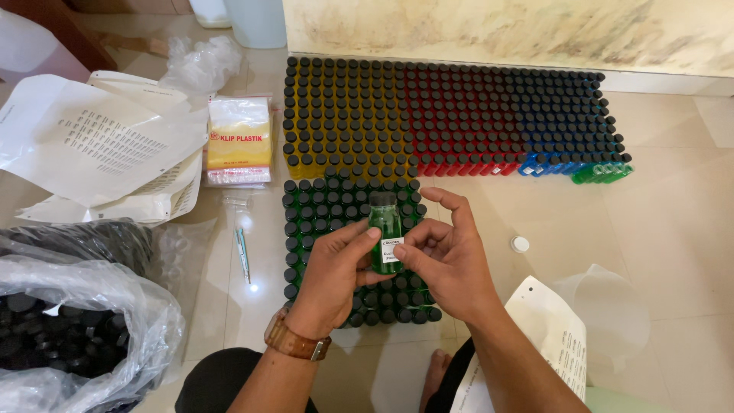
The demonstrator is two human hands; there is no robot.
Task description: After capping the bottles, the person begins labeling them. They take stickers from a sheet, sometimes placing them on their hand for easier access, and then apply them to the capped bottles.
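My left hand (pixel 330 271) and right hand (pixel 443 256) both pinch one green bottle (pixel 386 233), fingers (pixel 365 235) curled snug around it, thumbs on small white label (pixel 391 251). Bottle upright, held above block of green capped bottles (pixel 306 229) on floor (pixel 673 229). Beyond: yellow, red, blue bottle rows, too many to count. One white cap (pixel 520 244) lies right.

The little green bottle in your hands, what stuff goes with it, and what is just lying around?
In use:
- green bottle with a small label, held by left hand and right hand
- rows of capped bottles on the floor
- bag of black caps

Lying about:
- printed papers
- packet of plastic bags
- pen
- white cap
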